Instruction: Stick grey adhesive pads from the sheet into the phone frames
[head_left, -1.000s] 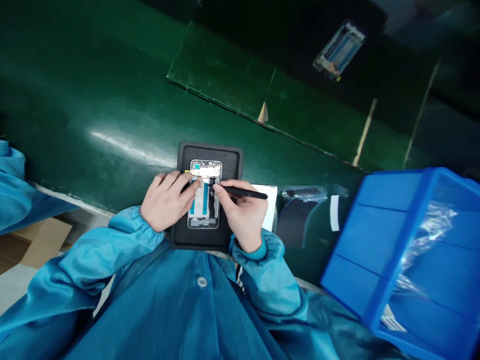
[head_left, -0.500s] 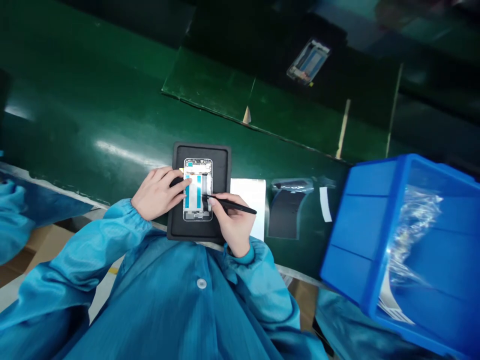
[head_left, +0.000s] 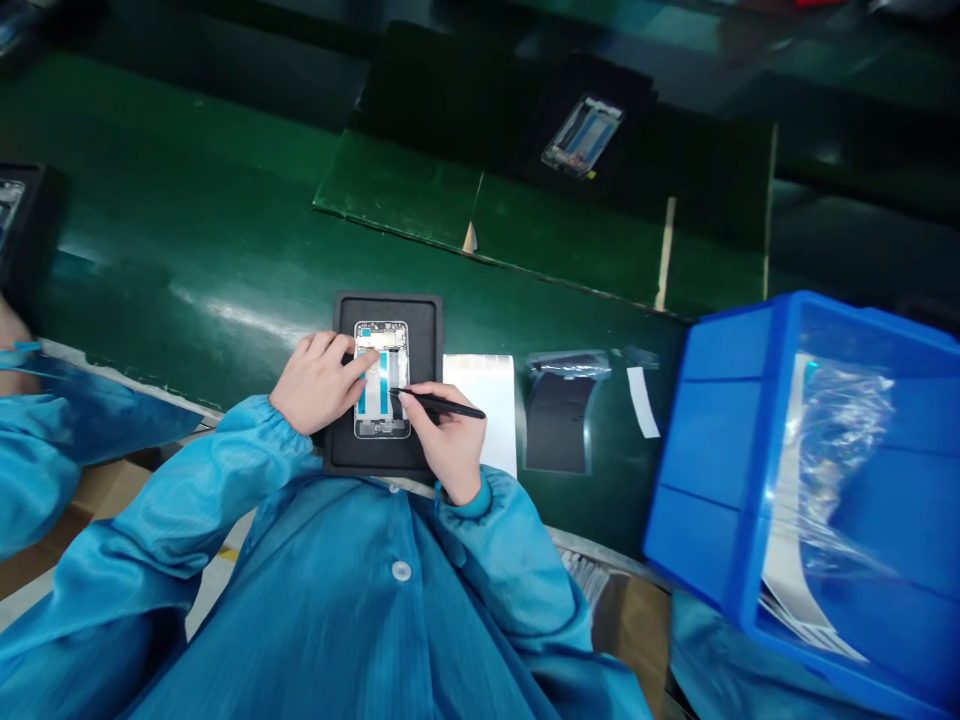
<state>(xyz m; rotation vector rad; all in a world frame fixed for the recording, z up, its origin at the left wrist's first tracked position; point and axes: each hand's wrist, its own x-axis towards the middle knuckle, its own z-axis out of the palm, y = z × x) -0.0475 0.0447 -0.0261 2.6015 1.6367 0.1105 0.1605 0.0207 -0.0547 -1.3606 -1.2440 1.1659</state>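
Observation:
An opened phone [head_left: 397,380] with blue strips across its middle lies in a black tray [head_left: 424,315] in front of me. My left hand [head_left: 315,380] rests at the phone's left side, fingers spread and fingertips on its edge and inner parts. From the right, my right hand [head_left: 450,440] pinches slim black tweezers [head_left: 450,406], their tip down at the right part of the phone's middle. Whether the tip grips anything is too small to tell.
Right of the tray lie a white sheet [head_left: 484,410], a dark film piece [head_left: 559,425] and a white strip [head_left: 643,402]. A blue bin [head_left: 705,440] holds clear plastic. Another phone [head_left: 583,138] lies beyond a raised green ledge [head_left: 405,200]. A co-worker's sleeve [head_left: 34,470] is at left.
The whole view has shifted slightly, and more of the dark tray at the far left shows. My hands and the tweezers keep nearly the same place on the phone.

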